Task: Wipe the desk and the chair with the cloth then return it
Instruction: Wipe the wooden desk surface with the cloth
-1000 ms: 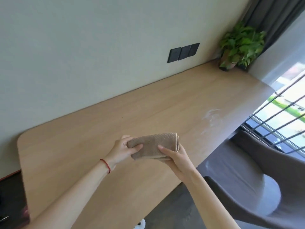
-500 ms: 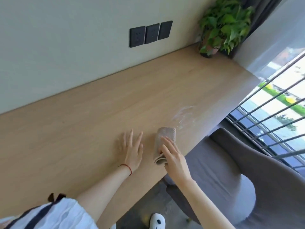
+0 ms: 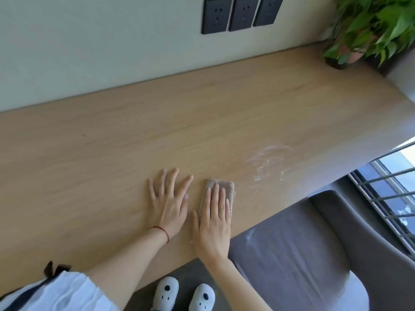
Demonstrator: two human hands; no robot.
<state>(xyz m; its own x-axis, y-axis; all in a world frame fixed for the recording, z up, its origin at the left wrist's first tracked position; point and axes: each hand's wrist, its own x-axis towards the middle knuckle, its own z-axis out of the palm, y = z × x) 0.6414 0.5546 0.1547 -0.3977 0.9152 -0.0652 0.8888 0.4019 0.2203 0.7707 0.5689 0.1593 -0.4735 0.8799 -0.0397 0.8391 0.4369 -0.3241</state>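
Head camera, looking down over the wooden desk (image 3: 157, 122), and both hands are flat on the surface near its front edge. The right hand (image 3: 213, 223) lies palm down on top of the folded beige cloth (image 3: 224, 187), fingers straight and close together, pressing rather than gripping; the far end of the cloth peeks out beyond the fingertips and a sliver shows along the hand's right side. Just beside it, the left hand (image 3: 168, 203) rests directly on the bare wood, fingers spread wide and open, holding nothing, with a thin red string bracelet (image 3: 160, 231) at the wrist. The two hands sit close together, a narrow strip of desk between them. Off to the right of the cloth, a whitish smear (image 3: 267, 162) marks the desktop, apart from the cloth. Below the desk edge on the right, the grey upholstered chair (image 3: 303, 254) is pushed in near the desk, a pale streak on its seat. At the far right corner of the desk stands a leafy potted plant (image 3: 368, 28), and three dark wall sockets (image 3: 241, 14) line up on the wall above. At the bottom, a white sleeve (image 3: 56, 292) and two white slippers (image 3: 184, 292) on the floor.
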